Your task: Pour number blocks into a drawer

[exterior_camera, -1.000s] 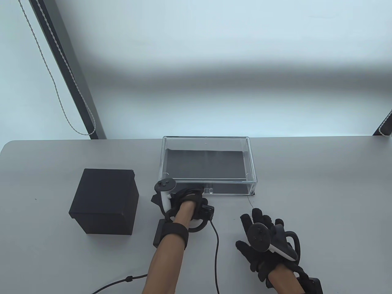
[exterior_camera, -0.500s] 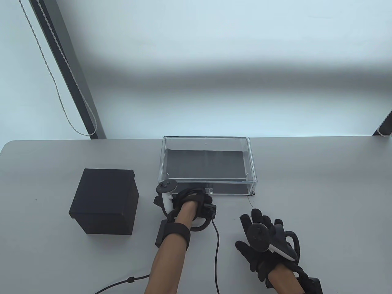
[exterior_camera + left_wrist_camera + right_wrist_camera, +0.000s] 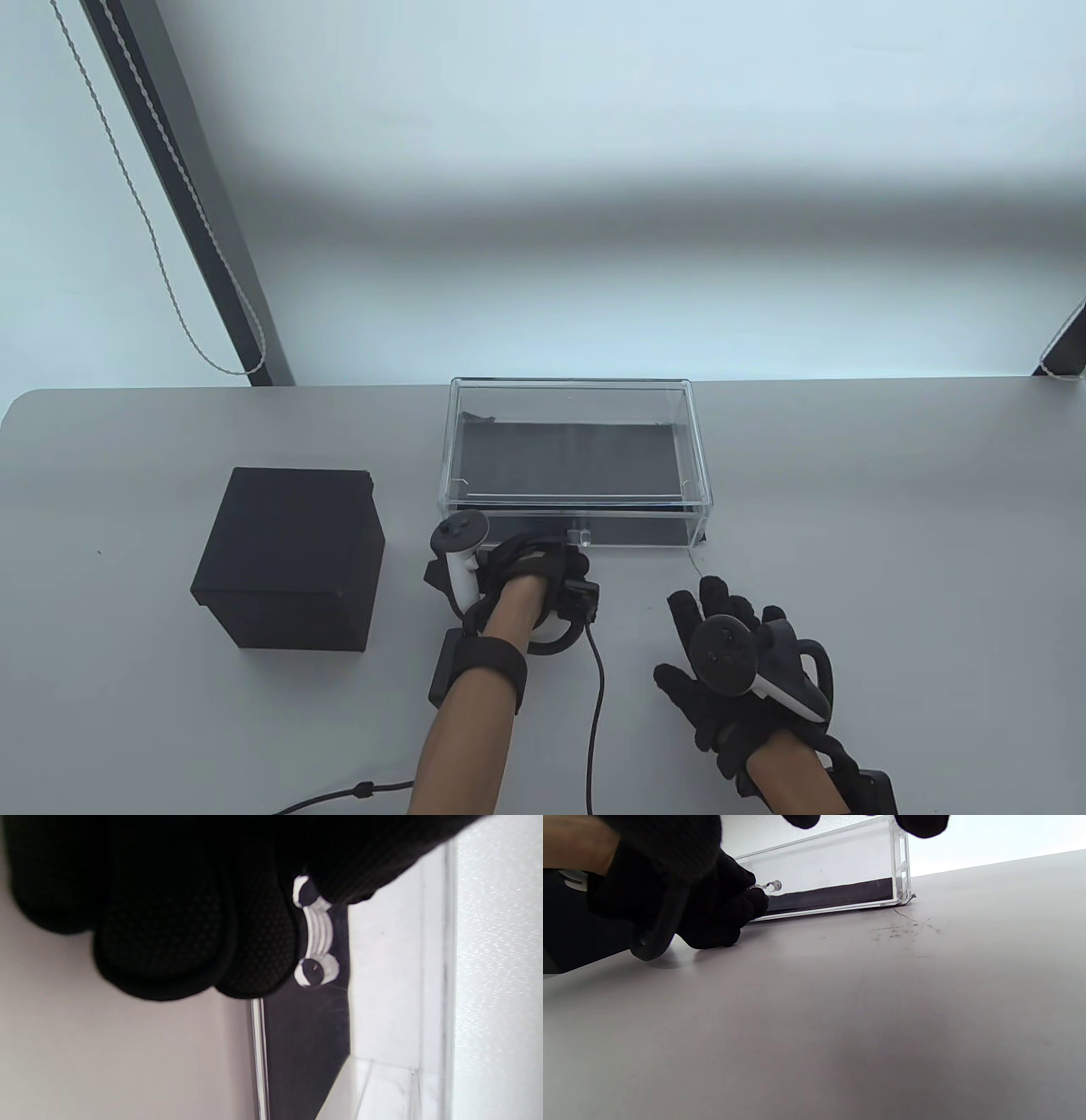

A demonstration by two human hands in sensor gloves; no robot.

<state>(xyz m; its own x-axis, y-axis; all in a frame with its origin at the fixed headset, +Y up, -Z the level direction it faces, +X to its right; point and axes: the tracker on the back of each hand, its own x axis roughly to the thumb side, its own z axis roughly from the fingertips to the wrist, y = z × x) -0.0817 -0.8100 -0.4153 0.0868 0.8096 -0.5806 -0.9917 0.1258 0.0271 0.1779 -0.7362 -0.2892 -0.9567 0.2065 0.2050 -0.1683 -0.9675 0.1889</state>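
Observation:
A clear acrylic drawer case [image 3: 577, 392] with a dark liner stands at the table's middle. Its drawer has a small clear handle [image 3: 579, 536] on the front. My left hand [image 3: 530, 564] pinches this handle; in the left wrist view the gloved fingers [image 3: 169, 921] close around the handle [image 3: 316, 942]. The right wrist view shows the left hand [image 3: 712, 908] at the handle [image 3: 772, 886] of the case [image 3: 840, 861]. My right hand [image 3: 721, 628] rests flat on the table with fingers spread, holding nothing. A closed black box [image 3: 293, 556] stands to the left. No number blocks show.
A black cable [image 3: 598, 705] runs from the left hand to the table's front edge. The grey table [image 3: 891, 526] reaches to a pale wall behind. Faint scratches [image 3: 903, 929] mark the table near the case's right front corner.
The left hand has drawn back a little toward me with the handle, and the drawer front and liner have slid slightly out of the case. The right hand has hardly moved.

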